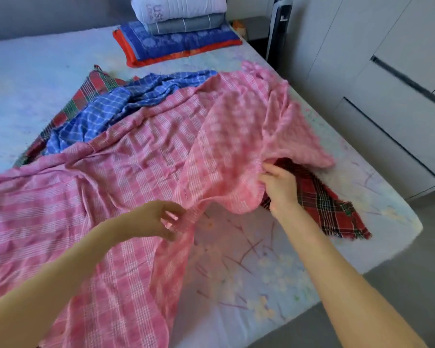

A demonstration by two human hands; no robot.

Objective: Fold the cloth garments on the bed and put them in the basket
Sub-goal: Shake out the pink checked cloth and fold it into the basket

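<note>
A large pink checked cloth lies spread and rumpled over the bed. My right hand pinches its edge near the right side and lifts it. My left hand holds the same edge lower down, fingers closed on the fabric. A red tartan cloth lies under the lifted pink edge by the bed's right corner. A blue checked cloth is bunched beyond the pink one, over another red and green tartan piece. No basket is in view.
A stack of folded bedding sits at the head of the bed. Grey cupboard doors run along the right side, with a narrow strip of floor between them and the bed. A dark upright device stands in the corner.
</note>
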